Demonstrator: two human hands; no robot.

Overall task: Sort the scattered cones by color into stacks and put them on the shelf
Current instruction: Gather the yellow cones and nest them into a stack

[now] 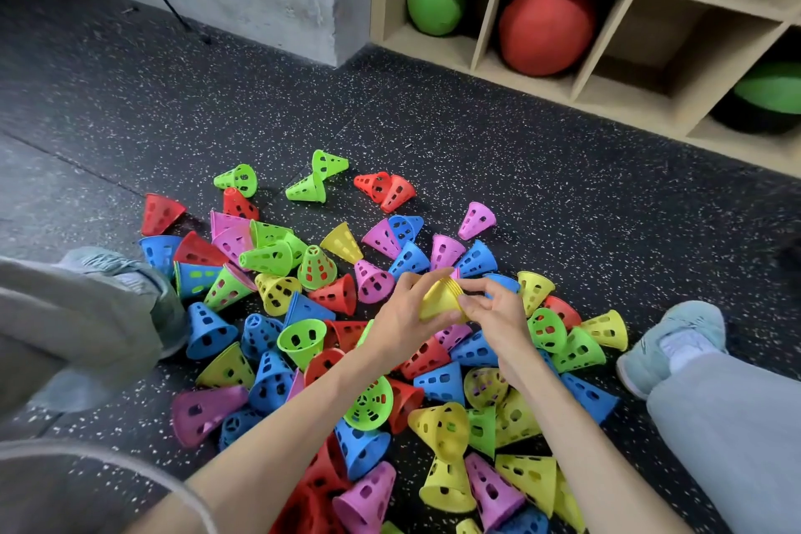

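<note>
Above the cone pile [346, 343] mid-floor, left hand [401, 314] and right hand [498, 308] pinch 1 yellow stack [442, 299] between curled fingertips.

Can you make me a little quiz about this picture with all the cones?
1. True or false: both hands hold the yellow cone stack.
2. Which color ball sits in the shelf between the two green balls? A blue, B red, C pink.
3. Fill in: the loose cones lie on the ____.

Key
1. True: left hand and right hand both grip it.
2. B, the red ball.
3. Floor.
</note>
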